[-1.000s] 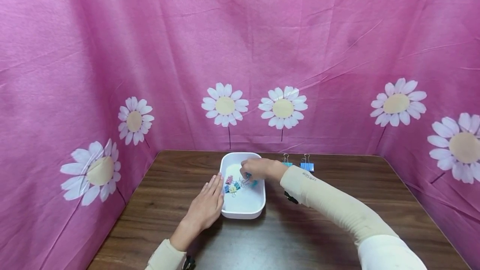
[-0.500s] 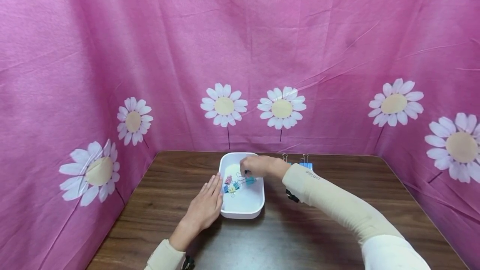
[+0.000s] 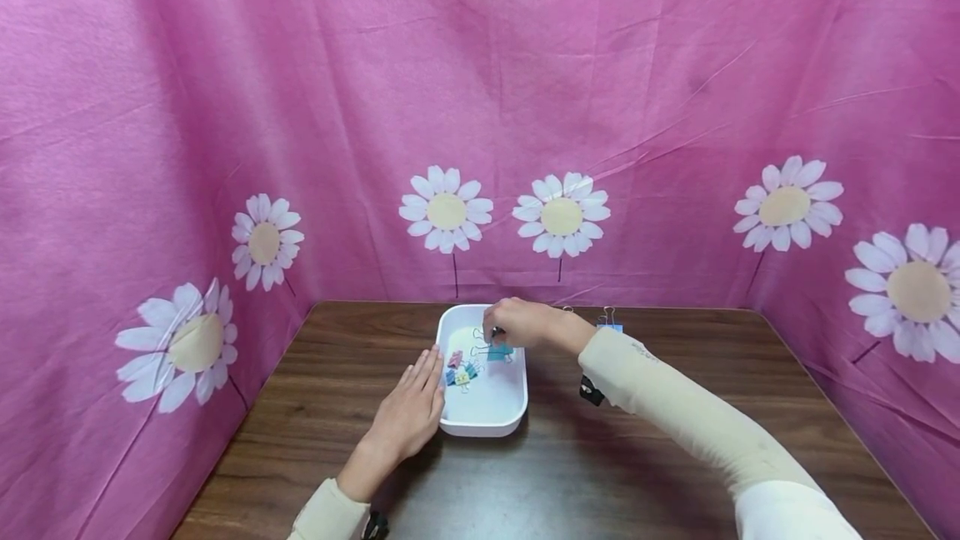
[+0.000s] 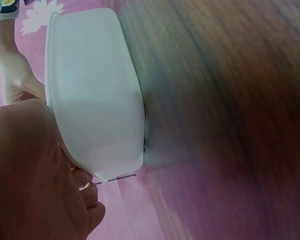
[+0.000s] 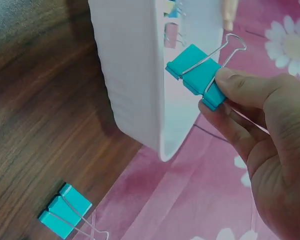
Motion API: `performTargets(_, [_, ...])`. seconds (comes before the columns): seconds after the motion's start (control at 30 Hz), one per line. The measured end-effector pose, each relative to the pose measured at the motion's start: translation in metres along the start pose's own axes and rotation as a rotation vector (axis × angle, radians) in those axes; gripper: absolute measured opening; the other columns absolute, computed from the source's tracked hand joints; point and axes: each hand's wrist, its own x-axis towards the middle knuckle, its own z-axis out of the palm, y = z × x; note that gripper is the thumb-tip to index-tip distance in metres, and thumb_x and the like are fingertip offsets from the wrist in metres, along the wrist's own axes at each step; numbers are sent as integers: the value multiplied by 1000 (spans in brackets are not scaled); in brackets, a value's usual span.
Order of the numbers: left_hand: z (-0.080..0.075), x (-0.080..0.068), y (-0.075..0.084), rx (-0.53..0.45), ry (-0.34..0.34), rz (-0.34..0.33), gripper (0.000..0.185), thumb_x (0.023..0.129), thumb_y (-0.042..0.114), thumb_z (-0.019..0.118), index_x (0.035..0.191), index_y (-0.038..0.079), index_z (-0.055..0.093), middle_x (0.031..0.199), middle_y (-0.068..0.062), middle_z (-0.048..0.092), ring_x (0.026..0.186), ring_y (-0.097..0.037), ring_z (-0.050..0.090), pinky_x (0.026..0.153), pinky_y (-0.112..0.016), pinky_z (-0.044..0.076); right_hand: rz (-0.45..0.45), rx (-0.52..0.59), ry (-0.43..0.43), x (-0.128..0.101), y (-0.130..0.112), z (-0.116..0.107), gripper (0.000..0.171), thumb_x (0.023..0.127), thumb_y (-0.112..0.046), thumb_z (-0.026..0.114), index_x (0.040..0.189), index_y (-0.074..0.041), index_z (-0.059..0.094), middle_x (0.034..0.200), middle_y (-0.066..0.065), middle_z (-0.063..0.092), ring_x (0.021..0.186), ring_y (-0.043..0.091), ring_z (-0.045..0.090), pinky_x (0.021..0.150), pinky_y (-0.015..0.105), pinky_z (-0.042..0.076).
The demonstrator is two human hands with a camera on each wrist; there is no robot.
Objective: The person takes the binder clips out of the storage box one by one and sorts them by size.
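Note:
My right hand [image 3: 517, 322] pinches a large teal binder clip [image 5: 192, 75] between thumb and fingers at one end of its body. The clip is over the inside of a white plastic bin [image 3: 480, 430], its wire handles pointing away from the hand in the right wrist view. Smaller binder clips lie inside, among them a pink one [image 3: 455, 358] and a yellow one [image 3: 462, 377]. Against the bin's left side rests my left hand [image 3: 408, 411], fingers straight and along the rim; its palm [image 4: 25, 160] shows close to the outer wall in the left wrist view.
Right of the bin, a blue binder clip [image 3: 610, 328] stands near the back edge of the wooden table [image 3: 360, 340]. Beside it is another teal binder clip [image 5: 70, 210], mostly hidden by my right wrist in the head view. A pink daisy-print curtain [image 3: 480, 107] hangs behind.
My right hand has drawn up and slightly right inside the bin, and the teal binder clip in it now shows more fully. The left hand stays in place.

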Motion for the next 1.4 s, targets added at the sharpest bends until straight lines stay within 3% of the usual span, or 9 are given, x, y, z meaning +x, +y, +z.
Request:
performTargets(0.53, [-2,1,2,4,-1,13,55,113,21,41,162,-6,38,173,-19,32,161,-38,32,131,-53,33,22,51,222,-40,24,-19,14,94,1,74,100,-8,83,100,3,81,90,13,74,85,30,65])
performTargets(0.87, [-2,1,2,4,-4,3,56,114,22,42,162,-5,38,174,-19,32,162,-36,31,132,-52,32,148,123,291,-68,32,-31,12,97,-3,74,102,-10,82,100,0,80,91,13,74,85,35,65])
performTargets(1.1, [-1,1,1,2,-9,-6,56,114,23,41,162,-5,38,174,-18,31,163,-35,30,132,-51,32,192,147,361,-91,43,-36,13,96,-1,74,102,-10,82,101,1,80,90,15,74,79,32,65])
performTargets(1.4, [0,1,0,-8,-10,-16,56,114,23,42,163,-4,37,175,-17,30,163,-35,29,133,-51,31,318,186,400,-122,54,-37,17,96,1,74,109,-5,81,106,6,81,99,22,77,83,38,66])
